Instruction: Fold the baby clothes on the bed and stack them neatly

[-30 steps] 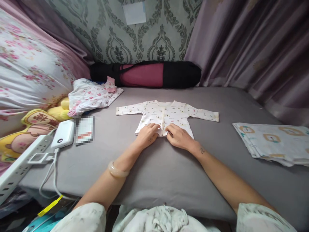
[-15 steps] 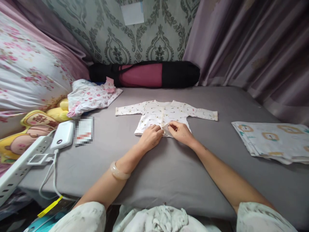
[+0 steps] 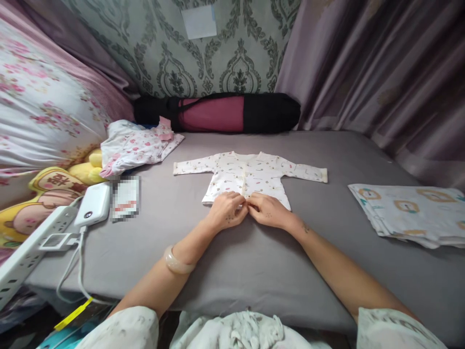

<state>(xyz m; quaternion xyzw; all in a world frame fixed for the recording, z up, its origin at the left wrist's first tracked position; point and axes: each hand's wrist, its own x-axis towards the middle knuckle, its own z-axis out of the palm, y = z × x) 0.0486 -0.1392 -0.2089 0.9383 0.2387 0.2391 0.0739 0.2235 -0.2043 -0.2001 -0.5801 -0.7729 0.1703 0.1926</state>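
Observation:
A small white baby shirt (image 3: 232, 175) with a tiny print lies flat, its sleeves stretched out to both sides and its front opening running down the middle. At the bottom of that opening my left hand (image 3: 228, 211) pinches the hem with bent fingers. My right hand (image 3: 268, 210) meets it there, thumb and fingers closed on the hem's other side. The two sets of fingertips touch or nearly touch, and the bit of cloth between them is mostly hidden. A pale bangle (image 3: 178, 261) circles my left wrist.
The shirt rests on a grey sheet (image 3: 225, 271). To the right lies a folded printed cloth (image 3: 410, 213). On the left are a power strip (image 3: 25, 257), a white power bank (image 3: 92, 203), cables and folded clothes (image 3: 138, 148). A black and maroon long bag (image 3: 214, 112) lies along the wall.
My right hand has come down and slightly left, laying the lifted front flap flat against the shirt. My left hand stays nearly in place, and the fingertips are now closer together.

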